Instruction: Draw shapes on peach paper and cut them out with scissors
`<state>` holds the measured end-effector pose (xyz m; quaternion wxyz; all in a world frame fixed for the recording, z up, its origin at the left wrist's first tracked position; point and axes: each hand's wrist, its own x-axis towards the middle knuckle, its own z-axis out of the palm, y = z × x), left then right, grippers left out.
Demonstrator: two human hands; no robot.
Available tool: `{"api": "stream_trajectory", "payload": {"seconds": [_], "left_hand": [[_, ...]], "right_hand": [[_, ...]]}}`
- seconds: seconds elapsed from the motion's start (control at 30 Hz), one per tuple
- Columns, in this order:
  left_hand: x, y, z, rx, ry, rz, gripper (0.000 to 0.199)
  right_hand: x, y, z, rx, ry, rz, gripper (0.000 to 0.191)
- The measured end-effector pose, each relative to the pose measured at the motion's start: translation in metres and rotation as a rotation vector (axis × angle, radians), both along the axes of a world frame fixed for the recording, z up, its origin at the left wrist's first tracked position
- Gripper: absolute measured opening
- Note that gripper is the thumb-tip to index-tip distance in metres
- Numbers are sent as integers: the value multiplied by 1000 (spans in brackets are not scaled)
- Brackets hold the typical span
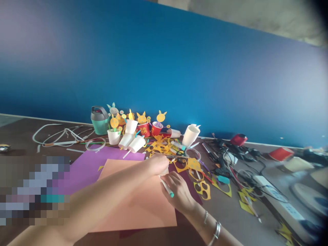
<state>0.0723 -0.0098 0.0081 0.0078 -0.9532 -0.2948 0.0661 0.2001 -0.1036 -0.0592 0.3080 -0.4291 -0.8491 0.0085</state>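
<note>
My right hand is closed around a white marker with a green end, over the right part of an orange paper sheet. My left hand is stretched across that sheet and almost meets the right one. Its fingers curl inward and point away from me, so what they grip is hidden. Under the orange sheet lies a purple sheet. Just beyond my hands is a pile of yellow paper offcuts with round holes cut in them.
Paper cups with yellow rabbit-shaped cutouts stand along the blue wall beside a teal container. A tall white cup is farther right. Tangled cables and a power strip cover the right side; white cable lies left.
</note>
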Motion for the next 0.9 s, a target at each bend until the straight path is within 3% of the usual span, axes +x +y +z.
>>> {"api": "stream_trajectory", "payload": {"seconds": [0.2, 0.47, 0.9], "left_hand": [[2, 4, 6, -42, 37, -46, 13], [6, 11, -4, 6, -3, -54, 14], [6, 13, -11, 86, -53, -121, 11]], "right_hand": [[0, 7, -12, 75, -115, 22, 18], [2, 7, -16, 35, -115, 63, 27], [-9, 18, -24, 116, -177, 11, 35]]}}
